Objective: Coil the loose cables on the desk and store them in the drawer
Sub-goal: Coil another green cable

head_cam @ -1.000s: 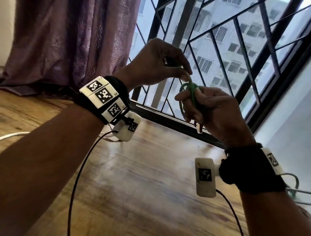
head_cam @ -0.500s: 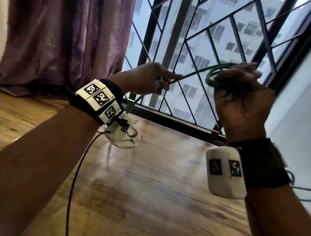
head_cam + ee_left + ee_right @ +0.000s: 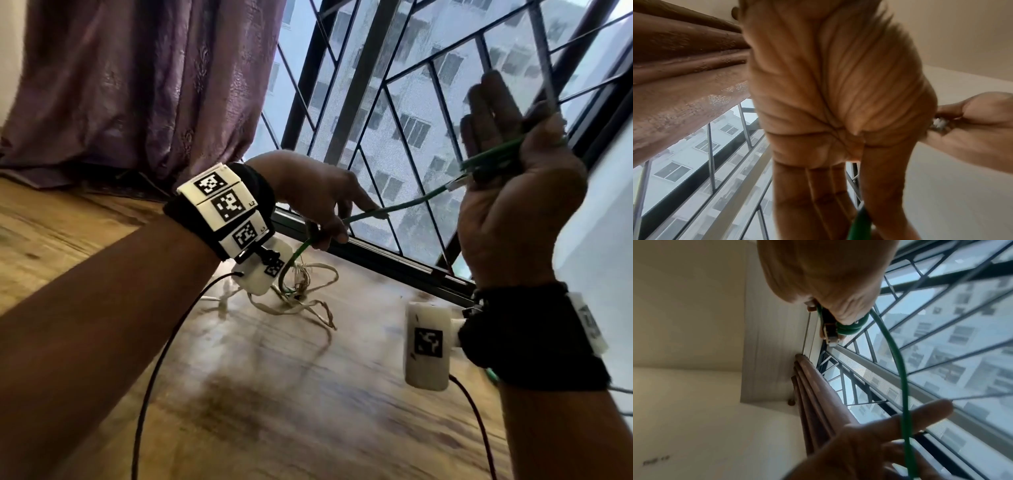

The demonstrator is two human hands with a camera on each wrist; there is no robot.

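right wrist alone shows green cable (image 3: 898, 363) plug (image 3: 831, 337).

Looked like a room in a home, likely an upper-floor flat: a glossy wooden desk top (image 3: 239, 394) set against a wide black-barred window (image 3: 387, 113), a heavy purple patterned curtain (image 3: 144, 82) drawn aside, plain cream walls (image 3: 686, 321), pale apartment blocks (image 3: 428, 102) outside.
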